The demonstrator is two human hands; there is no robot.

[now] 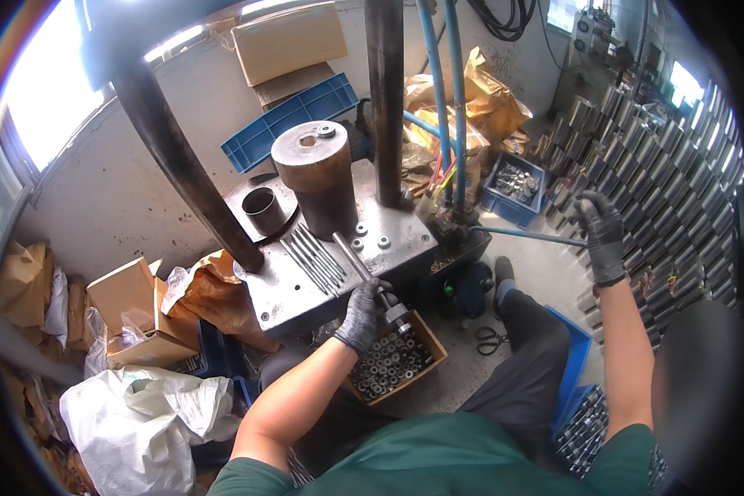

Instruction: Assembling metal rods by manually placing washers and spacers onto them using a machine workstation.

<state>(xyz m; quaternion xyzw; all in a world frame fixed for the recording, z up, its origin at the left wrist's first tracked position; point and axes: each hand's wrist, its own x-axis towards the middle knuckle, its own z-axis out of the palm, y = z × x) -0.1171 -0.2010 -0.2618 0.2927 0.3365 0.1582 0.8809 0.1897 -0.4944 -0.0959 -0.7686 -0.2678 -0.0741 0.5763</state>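
Note:
My left hand (360, 319), in a dark grey glove, is closed around a long steel rod (351, 255) with a wider stepped metal end (398, 315). The rod slants over the front edge of the steel press table (264, 302), its thick end above a wooden box (440, 357) of small metal rings. My right hand (603, 241), also gloved, is raised at the right with curled fingers; what they hold, if anything, is hidden. A blue lever (529, 236) reaches the edge of that hand near the wrist. Several thin rods (314, 260) lie side by side on the table.
A thick steel cylinder (314, 174) with a ring on top stands on the table, beside a short open tube (263, 210) and loose rings (383, 241). Dark columns (384, 107) rise there. Stacked metal tubes (636, 174) fill the right. Scissors (490, 341) lie on the floor.

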